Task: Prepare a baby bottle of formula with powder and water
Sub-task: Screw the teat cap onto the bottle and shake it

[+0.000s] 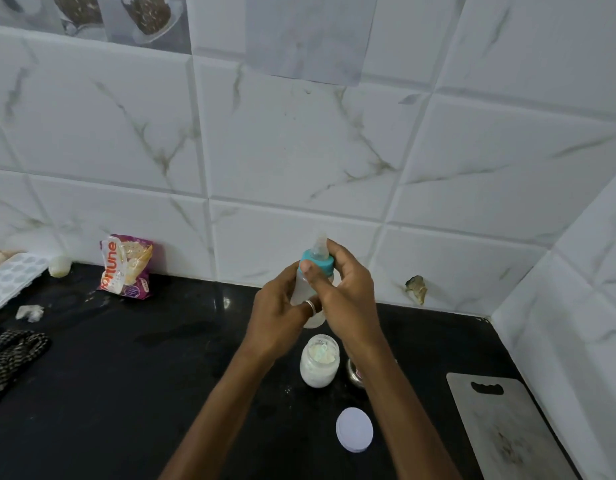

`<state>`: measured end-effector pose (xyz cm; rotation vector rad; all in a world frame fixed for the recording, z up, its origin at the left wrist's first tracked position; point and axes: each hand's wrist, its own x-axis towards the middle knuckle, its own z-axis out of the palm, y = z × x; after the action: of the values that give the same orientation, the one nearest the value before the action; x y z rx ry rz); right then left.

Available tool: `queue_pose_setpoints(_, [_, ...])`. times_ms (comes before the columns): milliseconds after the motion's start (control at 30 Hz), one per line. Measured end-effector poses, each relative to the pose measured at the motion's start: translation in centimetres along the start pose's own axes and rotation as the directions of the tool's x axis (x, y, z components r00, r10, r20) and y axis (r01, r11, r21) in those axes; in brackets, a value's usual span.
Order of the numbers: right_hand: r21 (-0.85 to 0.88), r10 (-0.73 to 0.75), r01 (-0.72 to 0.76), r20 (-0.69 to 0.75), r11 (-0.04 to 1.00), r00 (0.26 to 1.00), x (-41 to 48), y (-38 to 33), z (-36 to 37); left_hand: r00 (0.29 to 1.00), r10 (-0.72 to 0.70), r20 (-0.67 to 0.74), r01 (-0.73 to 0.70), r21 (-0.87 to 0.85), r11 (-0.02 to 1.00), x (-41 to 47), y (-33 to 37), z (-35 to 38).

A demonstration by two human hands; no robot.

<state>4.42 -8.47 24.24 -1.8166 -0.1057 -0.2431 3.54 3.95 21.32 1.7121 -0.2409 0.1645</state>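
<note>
I hold a baby bottle (301,289) upright above the black counter, its body cloudy with pale liquid. My left hand (278,313), with a ring on one finger, wraps the bottle's body. My right hand (344,289) grips the teal collar (325,264) below the clear teat (319,245). Just below the hands stands an open glass jar of white powder (318,363). The jar's white round lid (354,429) lies flat on the counter nearer to me.
A small steel cup (354,374) peeks out behind my right forearm. A grey cutting board (507,427) lies at the right. A snack packet (126,266) leans on the tiled wall at the left, near an ice tray (12,278) and a checked cloth (12,358).
</note>
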Motion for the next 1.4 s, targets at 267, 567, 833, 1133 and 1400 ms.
queue_pose_setpoints(267, [-0.070, 0.038, -0.027, 0.175, 0.997, 0.984, 0.9, -1.1, -1.5, 0.998, 0.017, -0.062, -0.013, 0.071, 0.997, 0.9, 0.8, -0.4])
queue_pose_setpoints(567, [0.018, 0.177, -0.185, 0.216, 0.983, 0.960, -0.6, 2.0, -0.5, 1.000, 0.021, -0.023, -0.017, 0.151, 0.988, 0.3, -0.2, -0.2])
queue_pose_setpoints(833, [-0.082, 0.181, -0.169, 0.166, 0.982, 0.969, 1.7, 1.0, -4.6, 0.992, -0.075, 0.103, 0.050, 0.222, 0.974, 1.3, -1.0, -2.5])
queue_pose_setpoints(1133, [-0.071, -0.035, 0.043, 0.107, 0.997, 0.994, 5.0, -3.7, -7.8, 0.991, 0.055, -0.120, -0.045, 0.087, 0.995, 6.2, 5.2, -3.4])
queue_pose_setpoints(1400, [0.153, -0.027, 0.013, 0.085, 0.988, 0.996, 5.7, -5.6, -7.0, 0.993, 0.055, -0.107, -0.054, 0.020, 0.998, 7.4, 5.9, -2.5])
